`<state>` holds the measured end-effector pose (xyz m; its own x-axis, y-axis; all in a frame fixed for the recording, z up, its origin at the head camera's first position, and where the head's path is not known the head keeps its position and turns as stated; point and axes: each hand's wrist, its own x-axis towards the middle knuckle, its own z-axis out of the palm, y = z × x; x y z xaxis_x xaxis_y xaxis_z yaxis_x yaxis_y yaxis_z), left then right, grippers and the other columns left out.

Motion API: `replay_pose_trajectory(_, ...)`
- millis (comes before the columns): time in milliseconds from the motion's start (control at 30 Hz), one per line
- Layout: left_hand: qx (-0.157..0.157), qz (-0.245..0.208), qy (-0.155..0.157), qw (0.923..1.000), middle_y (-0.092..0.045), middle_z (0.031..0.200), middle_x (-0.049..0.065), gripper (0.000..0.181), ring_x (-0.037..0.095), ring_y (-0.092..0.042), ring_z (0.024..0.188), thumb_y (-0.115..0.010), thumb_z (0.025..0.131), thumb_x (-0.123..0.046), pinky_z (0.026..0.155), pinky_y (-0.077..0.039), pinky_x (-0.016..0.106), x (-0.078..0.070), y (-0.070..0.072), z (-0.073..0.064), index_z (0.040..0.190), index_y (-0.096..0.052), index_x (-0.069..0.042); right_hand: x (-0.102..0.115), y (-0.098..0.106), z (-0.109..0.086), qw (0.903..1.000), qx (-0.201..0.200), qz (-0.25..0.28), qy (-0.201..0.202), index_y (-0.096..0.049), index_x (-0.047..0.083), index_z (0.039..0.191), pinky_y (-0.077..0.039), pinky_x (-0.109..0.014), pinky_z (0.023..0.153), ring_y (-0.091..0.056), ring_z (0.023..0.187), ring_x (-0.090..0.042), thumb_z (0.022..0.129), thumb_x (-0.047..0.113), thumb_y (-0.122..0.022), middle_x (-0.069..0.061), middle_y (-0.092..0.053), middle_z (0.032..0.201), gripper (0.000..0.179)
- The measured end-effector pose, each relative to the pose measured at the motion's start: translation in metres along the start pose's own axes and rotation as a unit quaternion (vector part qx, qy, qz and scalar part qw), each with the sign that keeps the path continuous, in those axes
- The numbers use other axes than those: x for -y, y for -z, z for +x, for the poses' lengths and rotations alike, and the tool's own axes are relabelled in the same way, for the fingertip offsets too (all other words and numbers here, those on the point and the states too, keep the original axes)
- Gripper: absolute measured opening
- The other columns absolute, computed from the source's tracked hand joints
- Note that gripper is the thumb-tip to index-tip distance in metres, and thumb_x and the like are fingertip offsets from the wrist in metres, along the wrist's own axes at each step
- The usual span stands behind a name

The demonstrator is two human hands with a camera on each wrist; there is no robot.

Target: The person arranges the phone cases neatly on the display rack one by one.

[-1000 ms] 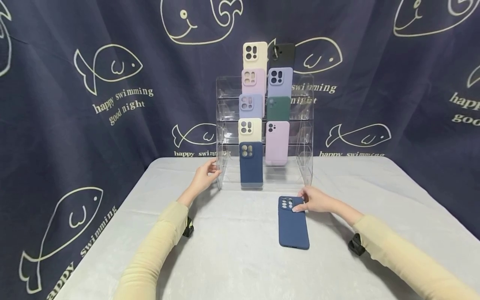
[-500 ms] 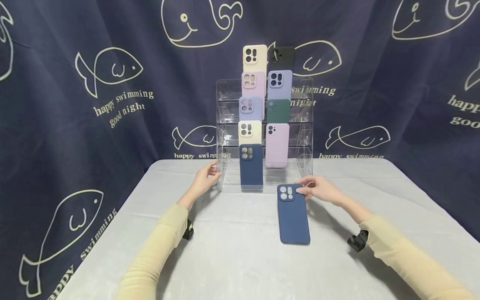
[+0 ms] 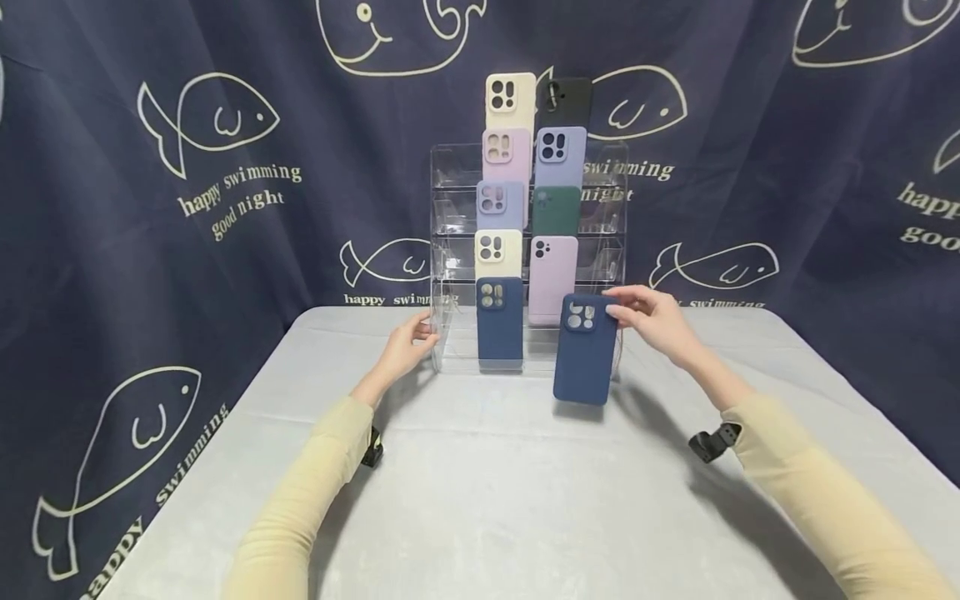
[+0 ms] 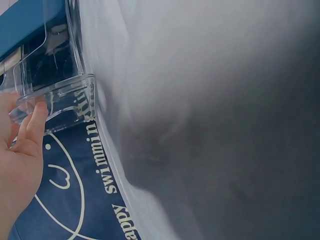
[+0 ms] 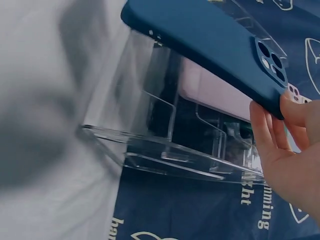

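My right hand [image 3: 660,322] pinches a dark blue phone case [image 3: 585,354] by its upper right corner, thumb on the outer face. The case is raised off the table, camera cutouts up, in front of the lower right part of a clear tiered display stand [image 3: 551,367]. From the right wrist view, the case [image 5: 200,45] slants across the stand, a pale purple case [image 5: 210,90] behind it. My left hand [image 3: 405,344] holds the stand's left side edge; in the left wrist view its fingers [image 4: 36,122] lie against the clear side panel.
Two columns of phone cases fill the stand's tiers. The left column ends in a dark blue case [image 3: 499,329] at the bottom; the right has a green case [image 3: 557,212] above the pale purple one. A white cloth covers the table [image 3: 480,500]; a fish-print curtain [image 3: 247,275] hangs behind.
My right hand has lifted the dark blue case from the table and brought it up and forward to the stand's lower right. The left hand stays at the stand's side.
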<state>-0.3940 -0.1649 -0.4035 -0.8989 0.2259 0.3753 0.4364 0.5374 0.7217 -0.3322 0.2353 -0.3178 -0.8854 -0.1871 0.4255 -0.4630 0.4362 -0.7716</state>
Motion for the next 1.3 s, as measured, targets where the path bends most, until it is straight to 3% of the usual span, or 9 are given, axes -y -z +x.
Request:
replay_pose_trajectory(167,0.001,-0.002,0.0,1.0,-0.063,0.108,0.026,0.053,0.038,-0.063,0.1,-0.062,0.089,-0.01,0.093,-0.052,0.043,-0.001,0.001,0.0,0.136,-0.041,0.004,0.007,0.0,0.013,0.9993,-0.026,-0.024,0.009,-0.059,0.0,0.122,-0.056,-0.014,0.069,-0.06,0.073,0.004,0.09,0.016,-0.064,0.009,-0.058,0.09,0.036)
replay_pose_trajectory(533,0.004,0.006,0.018,0.9998,-0.063,0.112,0.024,0.054,0.037,-0.063,0.103,-0.062,0.09,-0.013,0.094,-0.052,0.044,-0.003,0.002,-0.001,0.137,-0.04,0.002,0.006,-0.016,0.036,0.9965,-0.08,-0.023,0.01,-0.061,0.003,0.121,-0.052,-0.007,0.066,-0.056,0.076,0.01,0.089,0.017,-0.064,-0.016,-0.058,0.11,0.035)
replay_pose_trajectory(833,0.001,0.009,0.011,0.9999,-0.063,0.11,0.025,0.052,0.038,-0.063,0.101,-0.062,0.09,-0.012,0.094,-0.051,0.047,-0.004,0.003,-0.002,0.136,-0.042,0.003,-0.004,-0.031,0.045,0.9939,-0.099,-0.045,0.013,-0.063,0.004,0.118,-0.052,-0.008,0.063,-0.057,0.072,0.009,0.09,0.016,-0.063,-0.013,-0.058,0.1,0.031)
replay_pose_trajectory(1000,0.008,0.004,0.01,0.9999,-0.063,0.111,0.026,0.053,0.038,-0.063,0.102,-0.061,0.09,-0.011,0.093,-0.052,0.044,-0.001,0.0,0.001,0.136,-0.041,0.004,-0.013,-0.035,0.047,0.9948,-0.091,-0.045,0.004,-0.064,0.005,0.118,-0.053,-0.007,0.065,-0.056,0.073,0.011,0.09,0.017,-0.063,-0.015,-0.059,0.102,0.031)
replay_pose_trajectory(1133,0.011,0.0,0.009,0.9999,-0.063,0.112,0.026,0.053,0.038,-0.063,0.102,-0.061,0.09,-0.011,0.094,-0.051,0.044,0.0,-0.001,0.003,0.137,-0.04,0.005,-0.018,-0.036,0.049,0.9963,-0.077,-0.038,-0.007,-0.064,0.006,0.119,-0.056,-0.014,0.068,-0.057,0.074,0.008,0.09,0.017,-0.063,-0.016,-0.061,0.105,0.032)
replay_pose_trajectory(1300,0.008,0.002,0.009,0.9999,-0.063,0.111,0.026,0.054,0.038,-0.063,0.101,-0.062,0.09,-0.011,0.094,-0.051,0.045,0.0,0.0,0.002,0.136,-0.041,0.005,-0.021,-0.036,0.052,0.9974,-0.063,-0.034,-0.01,-0.063,0.004,0.119,-0.059,-0.036,0.075,-0.06,0.072,0.004,0.09,0.016,-0.063,-0.019,-0.065,0.104,0.032)
